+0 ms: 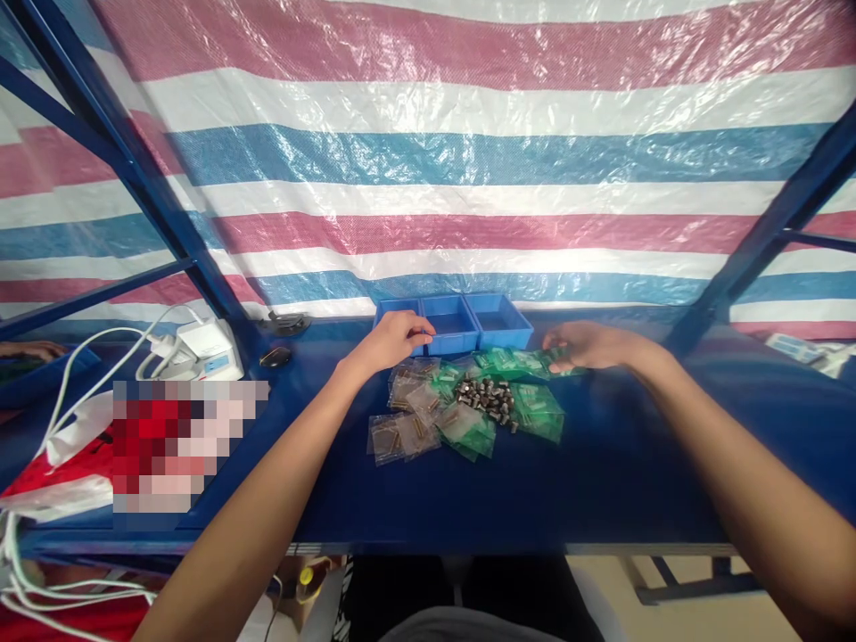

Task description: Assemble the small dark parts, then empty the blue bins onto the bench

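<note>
My left hand (399,341) is at the left and middle of three joined blue bins, fingers curled and closed at the wall between them. It partly hides the left bin (394,308); the middle bin (449,342) and right bin (501,334) show bare insides. My right hand (585,346) hovers at the right end of the green bags (540,412), its thumb and fingers apart. In front of the bins lies a heap of small metal fittings (488,399). Left of it are clear bags (405,435) holding brass-coloured pins or screws.
A white power strip (218,357) with cables and a black mouse (275,357) are at the left. Red and white packaging (73,464), partly blurred out, lies nearer. Blue frame posts (755,232) and a striped sheet (468,160) bound the blue table (535,499).
</note>
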Demonstrator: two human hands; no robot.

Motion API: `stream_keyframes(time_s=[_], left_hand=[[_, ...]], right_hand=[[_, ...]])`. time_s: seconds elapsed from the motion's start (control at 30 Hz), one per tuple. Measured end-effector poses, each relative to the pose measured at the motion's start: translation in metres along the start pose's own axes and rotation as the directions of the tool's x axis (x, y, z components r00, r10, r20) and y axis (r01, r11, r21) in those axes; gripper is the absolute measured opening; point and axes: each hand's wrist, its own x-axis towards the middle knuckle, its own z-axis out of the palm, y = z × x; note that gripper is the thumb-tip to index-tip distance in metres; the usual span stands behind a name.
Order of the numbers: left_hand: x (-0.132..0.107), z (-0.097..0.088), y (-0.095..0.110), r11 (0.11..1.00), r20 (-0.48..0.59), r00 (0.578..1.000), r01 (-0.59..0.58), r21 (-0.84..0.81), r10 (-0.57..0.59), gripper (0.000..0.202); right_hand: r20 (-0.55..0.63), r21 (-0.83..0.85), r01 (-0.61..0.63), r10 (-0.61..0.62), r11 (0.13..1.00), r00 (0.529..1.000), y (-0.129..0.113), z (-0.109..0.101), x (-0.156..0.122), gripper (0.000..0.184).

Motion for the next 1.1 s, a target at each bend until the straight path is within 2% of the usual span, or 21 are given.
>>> stream_keyframes(time_s=[0.1, 0.2, 0.27, 0.33, 0.47, 0.53, 0.6, 0.7, 0.8, 0.87, 0.97, 1.03, 1.1], left_hand=[[0.001, 0.003, -0.004, 0.999, -0.006, 1.0, -0.009, 0.039, 0.009, 0.024], [0.0, 0.004, -0.005, 0.994, -0.045, 0.998, -0.044, 0.098, 0.049, 0.029], [-0.001, 0.004, -0.003, 0.987, -0.1, 0.992, -0.058, 0.152, 0.074, 0.031], [-0.001, 0.003, 0.0, 0.979, -0.154, 0.984, -0.062, 0.196, 0.093, 0.03], [-0.002, -0.001, 0.006, 0.973, -0.219, 0.97, -0.058, 0.225, 0.108, 0.026], [-0.002, -0.002, 0.008, 0.971, -0.227, 0.967, -0.06, 0.232, 0.114, 0.026], [-0.004, 0.0, 0.007, 0.968, -0.218, 0.968, -0.069, 0.243, 0.123, 0.026], [-0.004, 0.006, 0.003, 0.961, -0.201, 0.971, -0.076, 0.265, 0.132, 0.027], [0.0, 0.007, 0.004, 0.959, -0.189, 0.973, -0.075, 0.275, 0.13, 0.028], [0.001, -0.001, 0.018, 0.96, -0.187, 0.973, -0.08, 0.267, 0.133, 0.028], [-0.017, -0.023, 0.065, 0.971, -0.169, 0.974, -0.112, 0.212, 0.149, 0.028], [-0.051, -0.033, 0.101, 0.985, -0.163, 0.975, -0.133, 0.114, 0.151, 0.03], [-0.095, -0.028, 0.128, 0.989, -0.133, 0.981, -0.131, 0.068, 0.14, 0.029]], right_hand=[[0.162, 0.062, -0.111, 0.099, 0.992, 0.982, -0.003, -0.004, 0.0, 0.046], [0.131, 0.18, -0.201, 0.179, 0.963, 0.975, -0.002, -0.017, -0.008, 0.046], [0.091, 0.279, -0.171, 0.151, 0.945, 0.984, -0.005, -0.027, -0.018, 0.044], [0.064, 0.387, -0.085, 0.066, 0.918, 0.996, -0.015, -0.033, -0.028, 0.044], [0.003, 0.501, 0.077, -0.091, 0.862, 0.996, -0.05, -0.021, -0.034, 0.049], [-0.025, 0.445, 0.146, -0.15, 0.883, 0.988, -0.063, -0.008, -0.03, 0.047], [-0.151, 0.296, 0.215, -0.177, 0.931, 0.973, -0.068, 0.004, -0.024, 0.038], [-0.341, 0.09, 0.209, -0.167, 0.974, 0.925, -0.064, 0.013, -0.018, 0.029], [-0.419, 0.033, 0.219, -0.185, 0.975, 0.889, -0.061, 0.017, -0.016, 0.024], [-0.443, 0.028, 0.235, -0.199, 0.971, 0.874, -0.066, 0.017, -0.016, 0.023], [-0.502, 0.082, 0.247, -0.174, 0.966, 0.847, -0.082, 0.011, -0.028, 0.024], [-0.549, 0.174, 0.292, -0.154, 0.94, 0.821, -0.093, 0.003, -0.044, 0.026], [-0.6, 0.233, 0.336, -0.137, 0.913, 0.788, -0.101, -0.003, -0.065, 0.031]])
